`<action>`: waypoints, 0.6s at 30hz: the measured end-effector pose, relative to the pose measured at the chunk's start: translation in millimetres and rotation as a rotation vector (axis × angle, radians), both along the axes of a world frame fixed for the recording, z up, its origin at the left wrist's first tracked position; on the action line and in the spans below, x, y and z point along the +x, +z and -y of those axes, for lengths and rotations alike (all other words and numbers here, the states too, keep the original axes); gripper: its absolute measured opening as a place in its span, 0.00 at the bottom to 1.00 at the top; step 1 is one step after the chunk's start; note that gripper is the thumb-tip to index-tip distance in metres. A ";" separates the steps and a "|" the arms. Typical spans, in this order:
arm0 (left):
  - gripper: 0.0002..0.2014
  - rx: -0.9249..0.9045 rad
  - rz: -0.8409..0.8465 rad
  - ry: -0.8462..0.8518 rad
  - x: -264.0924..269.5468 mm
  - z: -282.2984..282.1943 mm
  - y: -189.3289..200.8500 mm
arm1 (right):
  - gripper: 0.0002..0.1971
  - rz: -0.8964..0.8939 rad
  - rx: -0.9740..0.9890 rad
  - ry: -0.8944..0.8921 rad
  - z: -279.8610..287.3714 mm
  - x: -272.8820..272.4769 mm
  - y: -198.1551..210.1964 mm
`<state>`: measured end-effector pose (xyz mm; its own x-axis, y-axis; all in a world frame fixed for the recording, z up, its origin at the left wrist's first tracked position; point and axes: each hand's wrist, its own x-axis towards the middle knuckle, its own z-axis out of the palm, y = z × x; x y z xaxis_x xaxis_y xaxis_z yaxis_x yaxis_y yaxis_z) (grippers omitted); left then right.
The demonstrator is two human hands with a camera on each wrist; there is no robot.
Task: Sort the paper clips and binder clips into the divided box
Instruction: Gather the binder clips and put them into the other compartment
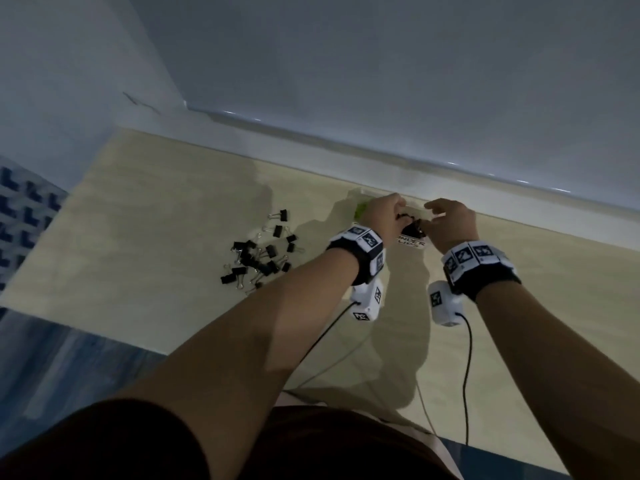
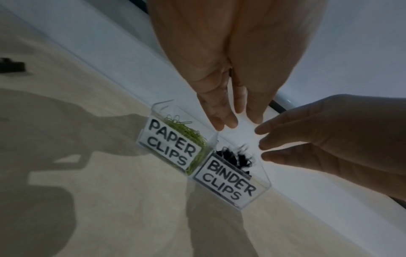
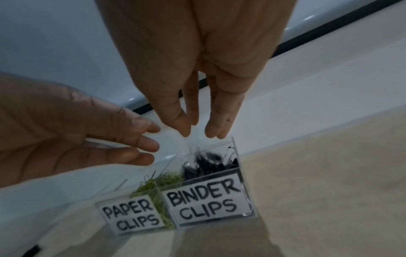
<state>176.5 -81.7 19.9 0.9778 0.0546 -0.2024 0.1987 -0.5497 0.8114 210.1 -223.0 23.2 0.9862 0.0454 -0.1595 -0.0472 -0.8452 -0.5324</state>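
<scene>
**Both hands over the box, fingers loose**

Meanwhile, the left hand [image 1: 382,211] and the right hand [image 1: 450,220] hovered together above the clear divided box [image 2: 261,191], which stood at the far edge of the tan table [image 1: 138,237], against the white ledge [image 1: 519,199]. Seen from the wrist views, both hands had their fingers straight and slightly spread, tips pointing down toward the box; neither held a clip. The left hand's fingertips [image 2: 226,123] hung just above the divider between the two compartments, and the right hand's fingertips [image 3: 216,132] hung just above the far wall of the binder compartment.

Inside the box, the compartment labelled PAPER CLIPS [image 2: 169,142] held a tangle of green paper clips [image 2: 186,132]. Its neighbour, labelled BINDER CLIPS [image 3: 204,201], held a heap of black binder clips [image 3: 208,165], some with wire handles standing up. From the head view, the paper compartment lay at about 9 o'clock of the binder one.

On the table, a loose pile of black clips [image 1: 259,254] lay scattered well apart from the box, at roughly 8 o'clock of it. No green clips could be made out among them. Each wrist wore a black band with printed markers and a white camera unit [image 1: 367,299], a cable trailing back toward the person.
</scene>
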 end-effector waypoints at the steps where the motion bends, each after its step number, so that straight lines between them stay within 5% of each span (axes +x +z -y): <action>1: 0.15 -0.012 0.017 0.015 -5.2 -8.1 -3.2 | 0.13 0.032 -0.007 0.023 -2.0 -2.1 -1.3; 5: 0.10 0.127 0.094 0.016 -54.0 -73.3 -24.0 | 0.14 0.155 -0.028 0.244 -31.0 -31.5 -15.1; 11: 0.03 0.370 -0.074 0.176 -153.6 -178.3 -51.3 | 0.13 -0.113 0.005 0.702 -117.2 -91.2 -40.2; 18: 0.11 0.368 -0.100 0.030 -193.2 -188.2 -83.5 | 0.14 -0.167 -0.088 0.812 -183.0 -108.6 -57.2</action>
